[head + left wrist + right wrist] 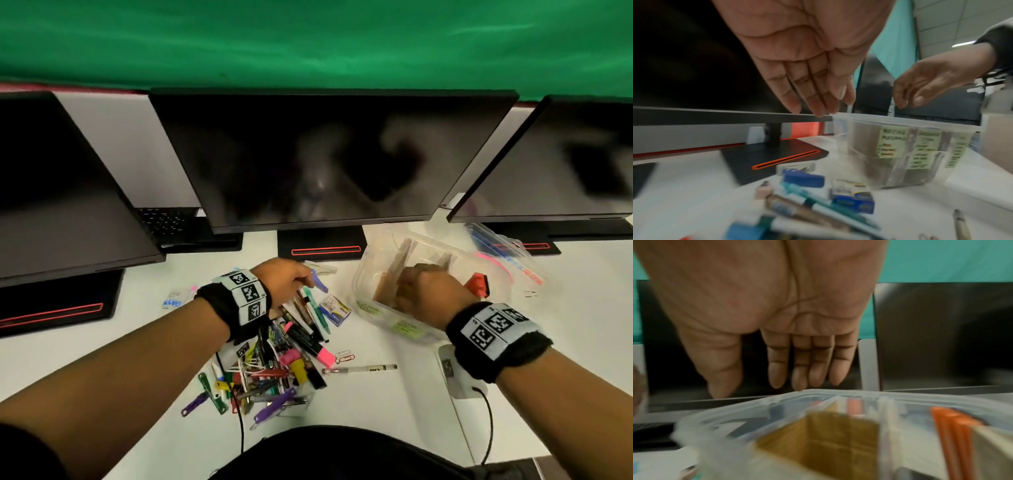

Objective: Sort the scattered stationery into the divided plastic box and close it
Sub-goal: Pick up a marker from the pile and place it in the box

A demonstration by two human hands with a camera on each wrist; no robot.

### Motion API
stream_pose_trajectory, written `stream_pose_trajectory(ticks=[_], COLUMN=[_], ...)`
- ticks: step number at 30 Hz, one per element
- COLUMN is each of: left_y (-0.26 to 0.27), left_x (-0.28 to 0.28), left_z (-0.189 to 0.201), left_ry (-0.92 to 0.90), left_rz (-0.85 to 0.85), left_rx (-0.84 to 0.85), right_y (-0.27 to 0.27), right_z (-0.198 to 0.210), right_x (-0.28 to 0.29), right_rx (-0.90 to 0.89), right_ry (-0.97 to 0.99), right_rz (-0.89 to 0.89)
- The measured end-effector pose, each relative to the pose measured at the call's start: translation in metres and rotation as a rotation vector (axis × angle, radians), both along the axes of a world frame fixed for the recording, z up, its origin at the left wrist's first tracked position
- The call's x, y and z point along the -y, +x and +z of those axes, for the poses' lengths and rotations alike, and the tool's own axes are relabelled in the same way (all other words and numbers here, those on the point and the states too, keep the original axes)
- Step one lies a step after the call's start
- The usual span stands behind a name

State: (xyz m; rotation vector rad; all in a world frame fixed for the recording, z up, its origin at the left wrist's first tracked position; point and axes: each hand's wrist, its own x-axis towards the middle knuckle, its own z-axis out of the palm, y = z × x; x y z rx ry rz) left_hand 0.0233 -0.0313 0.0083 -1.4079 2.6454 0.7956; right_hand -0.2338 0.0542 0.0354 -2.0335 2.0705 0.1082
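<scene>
Above the plastic box [383,318], right hand [428,294] empty, fingers straight

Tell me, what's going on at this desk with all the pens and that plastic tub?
A person is sorting stationery into a clear divided plastic box that stands open on the white desk. Their right hand is over the box, fingers straight and holding nothing. Their left hand reaches over the far end of a heap of pens and clips, also empty. A blue stapler lies just below it. Most items are not yet sorted.
</scene>
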Motion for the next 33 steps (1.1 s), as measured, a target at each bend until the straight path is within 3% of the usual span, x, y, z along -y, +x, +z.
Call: stream_pose_trajectory(ticks=[3, 8, 16, 25, 33], left_y=[0.042, 0.111, 0.191, 0.179, 0.183], left_x=[0.005, 0.0, -0.013, -0.032, -0.025], left_z=[-0.006, -0.02, -0.049, -0.055, -0.07], left_ry=[0.018, 0.03, 0.12, 0.438, 0.191], left_rz=[0.093, 0.286, 0.501, 0.386, 0.363], left_rx=[0.064, 0.118, 0.255, 0.4, 0.394], right_y=[0.03, 0.054, 0.065, 0.072, 0.073], right_z=[-0.023, -0.054, -0.063, -0.06, -0.061], right_x=[0.008, 0.017, 0.013, 0.017, 0.016], right_rx=[0.025, 0.087, 0.029, -0.004, -0.038], right_ry=[0.018, -0.035, -0.105, -0.092, -0.103], right_rz=[0.06, 0.008, -0.036, -0.055, -0.052])
